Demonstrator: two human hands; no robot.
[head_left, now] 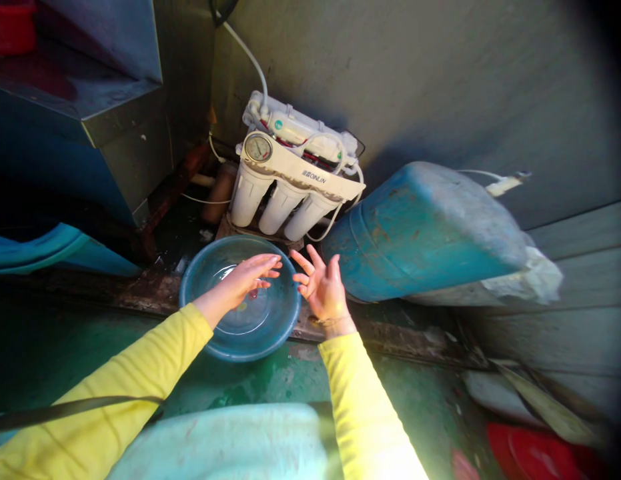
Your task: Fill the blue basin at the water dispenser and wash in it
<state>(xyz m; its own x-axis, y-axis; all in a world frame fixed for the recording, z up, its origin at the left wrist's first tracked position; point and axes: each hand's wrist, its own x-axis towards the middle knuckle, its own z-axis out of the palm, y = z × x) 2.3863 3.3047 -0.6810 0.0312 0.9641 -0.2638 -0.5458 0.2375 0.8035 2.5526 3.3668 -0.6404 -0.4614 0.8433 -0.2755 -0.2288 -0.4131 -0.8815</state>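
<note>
The blue plastic basin [283,313] stands directly in front of the water filter unit [310,163], overlapping the dark ledge [385,335], probably so that drips from the unit fall into it; a glint inside suggests shallow water. The left hand [245,275] hangs over the basin, fingers stretched and slightly bent, apparently holding nothing. The right hand [324,287] is beside the basin's right rim, palm exposed, fingers spread, likewise empty; held apart like this, both seem to be kept free of the wet surfaces. Behind, the unit sits against the metal wall [415,73], its pressure gauge [258,147] turned outward, presumably for easy reading, above three white housings [283,207]. To its right, a blue-green plastic drum [425,230] leans at a tilt, perhaps for lack of floor room.
</note>
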